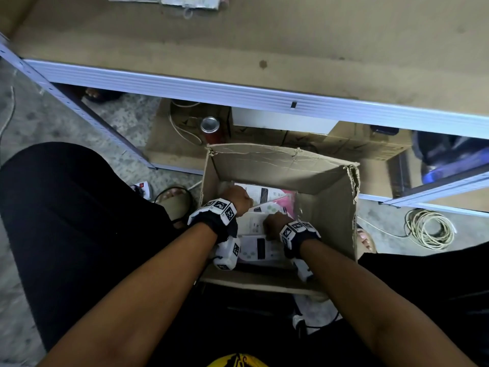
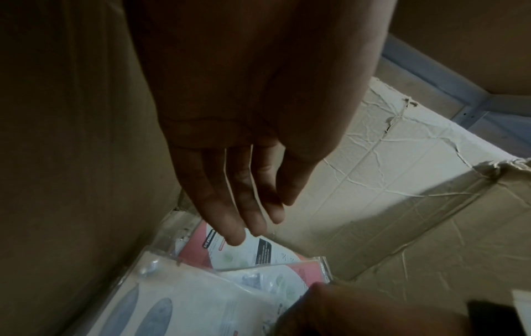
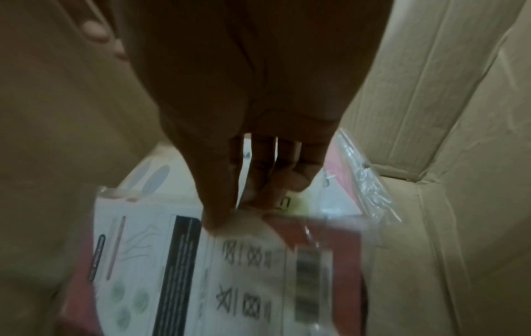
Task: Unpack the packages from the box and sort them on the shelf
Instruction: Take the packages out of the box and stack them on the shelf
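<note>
An open cardboard box [image 1: 328, 207] stands on the floor in front of the shelf, with both my hands inside it. Several flat white-and-pink packages in clear sleeves lie in it. My left hand [image 1: 239, 198] [image 2: 250, 225] reaches down at the far left corner with straight fingers. Its fingertips are at a pink-and-white package [image 2: 258, 252] [image 1: 264, 194]. My right hand [image 1: 274, 222] [image 3: 229, 213] pinches the far edge of a white package [image 3: 252, 272] [image 1: 254, 250] with a black stripe, between thumb and fingers. The brown shelf board [image 1: 264, 35] lies beyond the box.
Two packages [image 1: 190, 1] lie at the shelf's far edge. Its pale metal rail [image 1: 238, 96] overhangs more cardboard boxes [image 1: 344, 147] and a can [image 1: 209, 125]. A cable coil [image 1: 428, 229] lies on the floor to the right, a power strip [image 1: 143, 188] to the left.
</note>
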`<state>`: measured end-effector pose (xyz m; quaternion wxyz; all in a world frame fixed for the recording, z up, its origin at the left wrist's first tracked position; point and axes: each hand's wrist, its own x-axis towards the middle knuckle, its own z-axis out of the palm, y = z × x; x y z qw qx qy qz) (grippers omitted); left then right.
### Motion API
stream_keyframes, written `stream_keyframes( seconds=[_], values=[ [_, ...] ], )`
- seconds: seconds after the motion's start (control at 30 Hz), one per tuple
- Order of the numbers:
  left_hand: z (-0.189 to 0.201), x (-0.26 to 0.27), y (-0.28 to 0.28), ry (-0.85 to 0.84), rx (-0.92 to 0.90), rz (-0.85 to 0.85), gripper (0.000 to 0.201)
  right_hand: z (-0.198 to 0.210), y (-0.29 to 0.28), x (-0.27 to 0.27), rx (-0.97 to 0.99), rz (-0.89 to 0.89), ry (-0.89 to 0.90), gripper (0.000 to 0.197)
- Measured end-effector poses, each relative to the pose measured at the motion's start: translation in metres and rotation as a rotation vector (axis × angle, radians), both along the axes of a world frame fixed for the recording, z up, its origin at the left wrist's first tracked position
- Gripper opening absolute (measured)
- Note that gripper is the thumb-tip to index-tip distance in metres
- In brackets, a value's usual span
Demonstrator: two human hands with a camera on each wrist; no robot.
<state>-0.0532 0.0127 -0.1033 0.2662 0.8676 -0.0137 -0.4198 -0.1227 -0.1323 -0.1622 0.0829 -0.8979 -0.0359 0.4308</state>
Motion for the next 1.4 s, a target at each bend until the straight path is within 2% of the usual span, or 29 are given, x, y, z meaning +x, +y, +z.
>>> stream_keyframes(
  seconds=[0.1, 0.27, 0.43, 0.57, 0.8, 0.97, 1.1, 1.27, 1.4],
  values=[
    [0.007, 0.001, 0.001, -0.013, 0.014, -0.038, 0.033, 0.005, -0.001, 0.006, 0.067, -0.076, -0.058, 0.031],
    [0.015, -0.003, 0.001, -0.074, 0.079, -0.105, 0.036, 0.004, -0.005, 0.006, 0.139, -0.098, -0.227, 0.022],
    [0.017, -0.004, 0.002, -0.063, 0.09, -0.121, 0.038, -0.003, -0.011, 0.007, 0.155, -0.126, -0.271, 0.011],
    [0.015, -0.005, 0.004, -0.069, 0.102, -0.129, 0.035, -0.004, -0.01, 0.006, 0.156, -0.137, -0.245, 0.014],
    [0.012, -0.004, 0.006, -0.079, 0.133, -0.165, 0.034, -0.006, -0.015, -0.004, 0.166, -0.192, -0.218, 0.031],
    [0.009, -0.003, 0.003, -0.087, 0.137, -0.188, 0.036, 0.002, -0.017, -0.003, 0.067, -0.208, -0.091, 0.03],
    [0.004, -0.002, 0.002, -0.078, 0.125, -0.178, 0.037, 0.016, -0.031, -0.004, 0.034, -0.148, -0.105, 0.03],
    [-0.006, 0.001, 0.006, -0.053, 0.133, -0.12, 0.034, 0.043, -0.055, 0.002, 0.091, -0.14, -0.167, 0.053],
    [-0.014, -0.003, 0.008, 0.019, 0.142, -0.07, 0.041, 0.063, -0.062, 0.009, -0.134, -0.203, -0.188, 0.034]
  ],
)
